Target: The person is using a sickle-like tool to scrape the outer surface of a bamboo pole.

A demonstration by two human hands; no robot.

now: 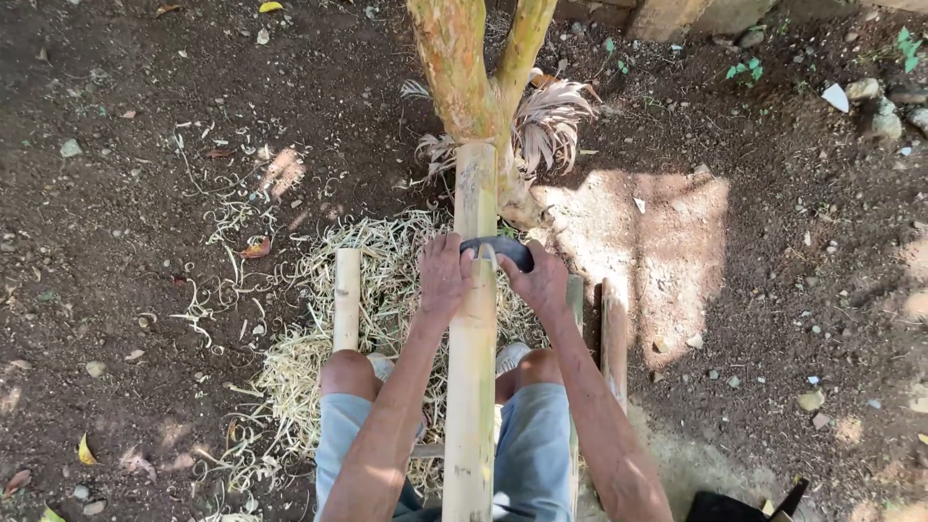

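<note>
Head view: a long bamboo pole (472, 358) runs straight away from the person, passing between the knees and out to the base of a small forked tree (483, 77), where its far end butts against the trunk. Braced there, it looks unable to slide forward when pushed on, which seems to be why it lies this way.

Across the pole, about midway along the visible length, lies a dark curved blade (503, 251). The left hand (445, 275) sits on the left side of the pole, fingers curled down over the blade's near end and the pole's rounded top; the fingers are closed together, not spread. The right hand (537, 282) is wrapped around the blade's other end on the right side of the pole, fingers closed around it. With a hand on each end, the blade lies square to the pole, and both forearms run nearly parallel along it, a hold that suits a scraping stroke.

Under and around the pole is a heap of pale curled shavings (377, 280), thickest just left of the hands and trailing off to the left over the dark soil (116, 242).

A short piece of bamboo (346, 298) lies to the left, parallel to the pole, and another stick (613, 338) lies to the right. The person's knees in light shorts (532, 445) straddle the near part of the pole. Dry palm fronds (551, 121) lie by the tree's foot.
</note>
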